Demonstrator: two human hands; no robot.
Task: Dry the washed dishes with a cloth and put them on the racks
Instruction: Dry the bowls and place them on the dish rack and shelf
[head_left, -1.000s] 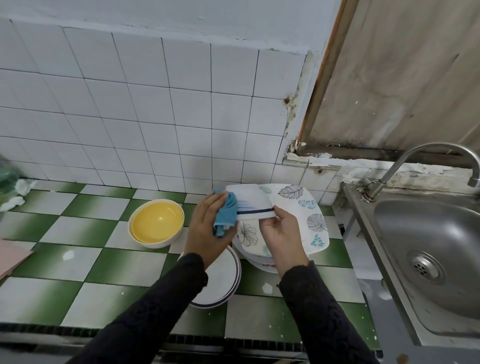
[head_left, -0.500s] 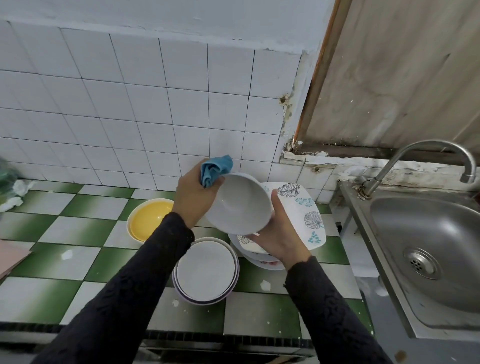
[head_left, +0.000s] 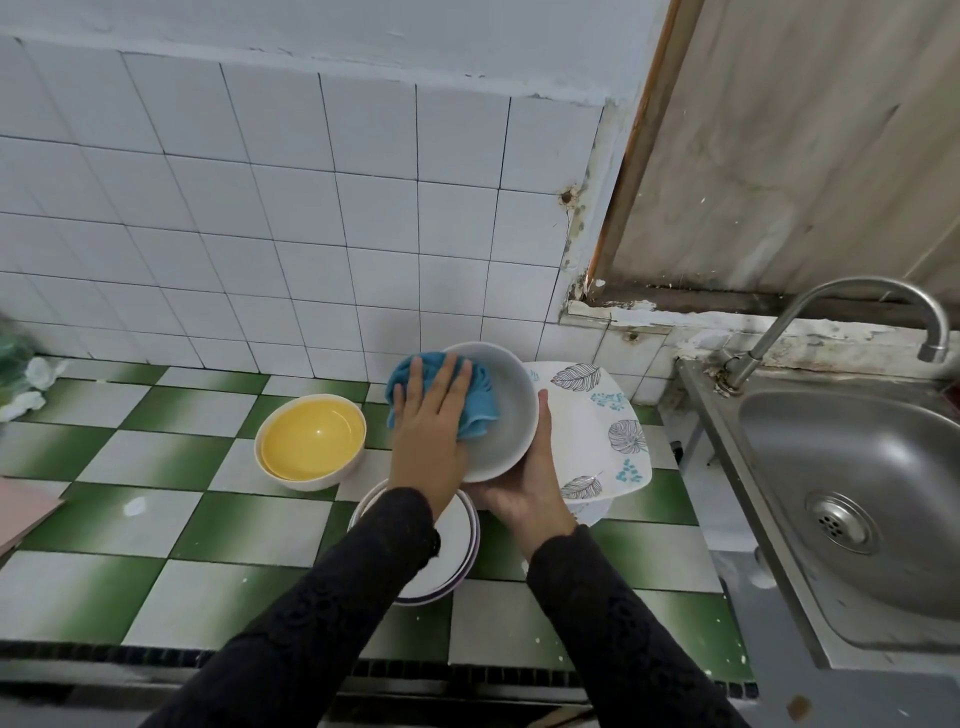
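Note:
My right hand (head_left: 524, 488) grips a white bowl (head_left: 511, 421) by its lower rim and holds it tilted toward me above the counter. Flat fingers of my left hand (head_left: 428, 421) press a blue cloth (head_left: 467, 397) into the bowl's inside. Behind the bowl a square leaf-patterned plate (head_left: 597, 431) lies on top of a stack of dishes. Under my left wrist sits a round white plate with a dark rim (head_left: 457, 551). A yellow-lined bowl (head_left: 310, 441) stands to the left.
The counter (head_left: 156, 519) is green and white checkered tile with a white tiled wall behind. A steel sink (head_left: 857, 499) with a curved tap (head_left: 841, 312) is on the right. Crumpled white bits (head_left: 31, 384) lie at the far left.
The bowl was turned from rim-down to facing me and lowered a little. My left hand moved the cloth from above the rim into the bowl and flattened on it.

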